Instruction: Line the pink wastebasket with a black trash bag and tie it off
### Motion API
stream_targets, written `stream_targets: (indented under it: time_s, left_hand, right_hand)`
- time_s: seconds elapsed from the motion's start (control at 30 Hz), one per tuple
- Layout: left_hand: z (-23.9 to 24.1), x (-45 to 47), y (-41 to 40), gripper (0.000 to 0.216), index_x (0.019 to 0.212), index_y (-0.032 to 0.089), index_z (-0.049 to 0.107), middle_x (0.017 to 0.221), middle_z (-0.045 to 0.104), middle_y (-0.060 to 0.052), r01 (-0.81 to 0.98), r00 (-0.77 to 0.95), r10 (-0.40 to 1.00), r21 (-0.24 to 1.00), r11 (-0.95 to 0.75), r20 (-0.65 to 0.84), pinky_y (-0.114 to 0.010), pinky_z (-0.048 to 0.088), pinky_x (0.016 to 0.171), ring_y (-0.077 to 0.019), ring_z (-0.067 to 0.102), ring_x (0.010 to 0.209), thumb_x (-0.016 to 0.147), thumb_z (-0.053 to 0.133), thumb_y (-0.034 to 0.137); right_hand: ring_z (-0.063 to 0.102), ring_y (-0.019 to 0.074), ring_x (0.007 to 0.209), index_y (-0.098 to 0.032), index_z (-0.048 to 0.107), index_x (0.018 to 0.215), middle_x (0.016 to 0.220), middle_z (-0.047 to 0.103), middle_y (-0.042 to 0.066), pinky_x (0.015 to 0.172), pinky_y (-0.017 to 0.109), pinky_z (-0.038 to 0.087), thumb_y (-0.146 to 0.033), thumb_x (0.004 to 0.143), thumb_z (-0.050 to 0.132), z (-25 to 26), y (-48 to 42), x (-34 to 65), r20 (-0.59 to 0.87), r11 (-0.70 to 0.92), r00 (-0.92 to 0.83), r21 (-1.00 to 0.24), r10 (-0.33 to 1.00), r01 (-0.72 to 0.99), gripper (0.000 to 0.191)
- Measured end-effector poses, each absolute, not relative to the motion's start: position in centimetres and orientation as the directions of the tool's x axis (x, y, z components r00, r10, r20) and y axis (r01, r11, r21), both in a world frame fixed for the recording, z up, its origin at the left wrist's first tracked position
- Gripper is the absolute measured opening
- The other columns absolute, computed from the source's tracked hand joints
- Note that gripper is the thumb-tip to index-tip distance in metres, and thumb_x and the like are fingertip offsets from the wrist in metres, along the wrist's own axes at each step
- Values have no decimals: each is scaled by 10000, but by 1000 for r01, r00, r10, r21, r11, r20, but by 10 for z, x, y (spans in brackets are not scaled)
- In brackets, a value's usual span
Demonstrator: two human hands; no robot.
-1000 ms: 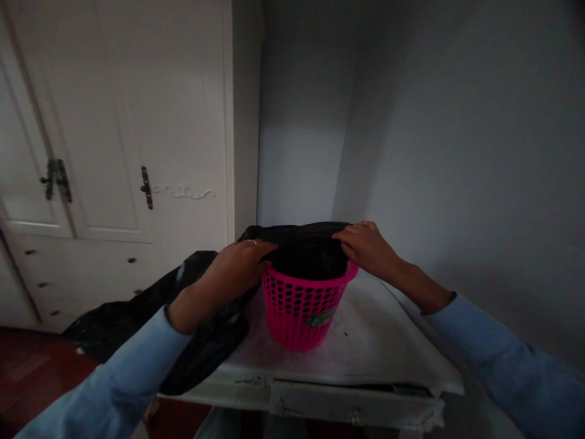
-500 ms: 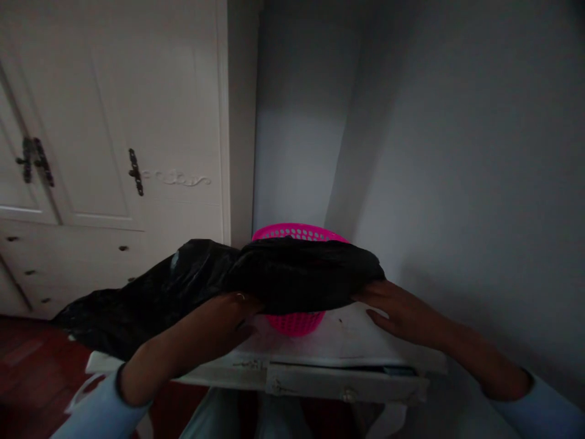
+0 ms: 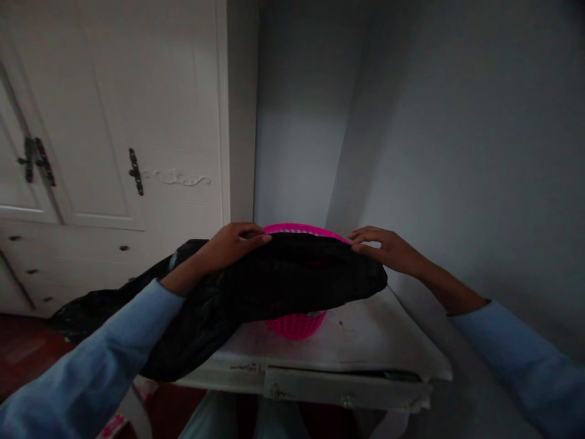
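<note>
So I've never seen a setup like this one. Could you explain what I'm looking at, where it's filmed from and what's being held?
There is no machine here: a person works with two bare hands, in light blue sleeves. The view comes from one camera worn on the head, looking forward and down, so their left hand is on your left too. The right hand is opposite. The fingers of both hands hold a black plastic bag near its upper edge. It drapes across the front of a pink basket, hiding most of it, and trails off to the left. The basket stands on a white table. A white wardrobe is behind, on the left.
</note>
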State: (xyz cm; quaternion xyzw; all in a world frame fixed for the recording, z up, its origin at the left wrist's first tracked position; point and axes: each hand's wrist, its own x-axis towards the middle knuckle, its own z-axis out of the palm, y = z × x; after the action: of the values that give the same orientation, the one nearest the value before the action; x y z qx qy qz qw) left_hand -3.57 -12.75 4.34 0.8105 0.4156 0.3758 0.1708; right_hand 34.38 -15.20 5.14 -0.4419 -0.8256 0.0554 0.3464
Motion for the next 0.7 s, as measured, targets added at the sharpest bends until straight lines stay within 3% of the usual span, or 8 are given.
stream_targets:
  time_s: [0.13,0.33,0.5,0.7]
  left_hand:
    - [47,-37,-102,450,793,186,759,750,743,-37,381,339,845,761,-526,414,-285,501,672,-186,654,719,737,704,629]
    - [45,-20,-46,309,700,173,744,675,712,-21,263,147,890,851,-455,431,-254,472,607,-140,594,618,682,777,480]
    - [30,-9,4,162,643,175,702,695,742,-44,259,128,893,854,-451,432,-297,552,701,-182,681,679,753,693,293]
    - [12,-8,29,177,609,118,672,623,707,28,373,210,841,755,-540,498,-314,550,783,-177,681,730,767,594,106]
  right_hand:
    - [691,241,900,-196,717,884,979,749,96,874,409,535,-562,831,611,52,-127,341,532,504,-186,-550,826,666,385]
    - [632,216,835,-187,662,814,859,712,74,826,380,482,-469,829,567,46,-76,329,634,497,-68,-530,770,687,298]
    - [602,198,751,-192,645,727,788,693,59,761,347,480,-388,738,630,34,-32,330,490,394,23,-728,872,560,198]
    - [595,193,654,-199,632,658,652,664,24,653,337,520,-399,633,679,7,3,336,399,347,34,-832,916,434,207]
